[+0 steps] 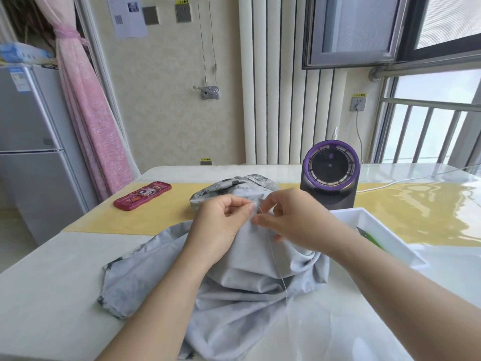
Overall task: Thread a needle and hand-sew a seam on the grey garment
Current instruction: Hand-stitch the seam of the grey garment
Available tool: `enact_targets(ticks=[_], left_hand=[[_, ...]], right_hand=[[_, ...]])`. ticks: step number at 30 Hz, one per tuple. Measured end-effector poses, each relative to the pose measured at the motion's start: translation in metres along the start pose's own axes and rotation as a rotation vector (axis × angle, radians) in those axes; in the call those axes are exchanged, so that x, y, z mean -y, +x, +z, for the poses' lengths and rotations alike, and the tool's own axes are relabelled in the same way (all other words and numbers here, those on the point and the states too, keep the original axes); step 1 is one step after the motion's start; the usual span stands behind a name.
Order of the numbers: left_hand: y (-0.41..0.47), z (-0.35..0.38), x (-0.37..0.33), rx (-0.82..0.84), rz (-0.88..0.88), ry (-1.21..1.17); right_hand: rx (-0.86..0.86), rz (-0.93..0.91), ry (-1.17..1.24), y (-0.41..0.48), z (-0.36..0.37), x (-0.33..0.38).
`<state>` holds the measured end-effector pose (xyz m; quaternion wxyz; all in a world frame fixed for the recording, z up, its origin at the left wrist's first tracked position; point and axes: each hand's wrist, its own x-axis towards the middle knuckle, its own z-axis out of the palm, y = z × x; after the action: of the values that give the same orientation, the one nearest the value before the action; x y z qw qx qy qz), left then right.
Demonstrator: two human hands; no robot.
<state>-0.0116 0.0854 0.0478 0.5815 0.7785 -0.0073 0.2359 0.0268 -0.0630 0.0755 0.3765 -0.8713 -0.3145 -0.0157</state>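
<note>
While the crumpled pale grey fabric garment point(247, 282) lies heaped in the middle of the glossy white worktop point(52, 282), I record the left hand point(221, 220) pinching a raised fold of it between thumb and forefinger. The right hand point(294, 220) meets that fold with fingers curled; whether it pinches anything, I cannot tell. A thin white thread point(276, 264) trails down the cloth from beneath it.

Daylight floods in from the window point(440, 87) on my right, bright and even, laying rippled glare across the glossy surface point(429, 201). Shadows in the grey garment point(247, 282) folds stay faint. The wide lens bows the fridge point(31, 152) and curtain point(88, 113) at the left edge; fine detail looks soft.
</note>
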Motion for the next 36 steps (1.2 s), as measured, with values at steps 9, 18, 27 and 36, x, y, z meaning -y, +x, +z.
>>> enact_targets(ticks=[9, 18, 27, 36], left_hand=[[0.001, -0.001, 0.001, 0.014, 0.05, 0.048], [-0.003, -0.016, 0.0, 0.076, 0.17, 0.127], [0.005, -0.034, -0.013, -0.02, 0.327, 0.348], [0.012, -0.031, -0.003, 0.054, 0.289, 0.452]], right_hand=[[0.115, -0.116, -0.146, -0.007, -0.023, 0.008], [-0.076, -0.11, -0.408, 0.006, -0.045, -0.004], [0.077, -0.07, -0.082, 0.01, -0.061, -0.011], [-0.103, -0.113, -0.203, 0.011, -0.054, -0.019]])
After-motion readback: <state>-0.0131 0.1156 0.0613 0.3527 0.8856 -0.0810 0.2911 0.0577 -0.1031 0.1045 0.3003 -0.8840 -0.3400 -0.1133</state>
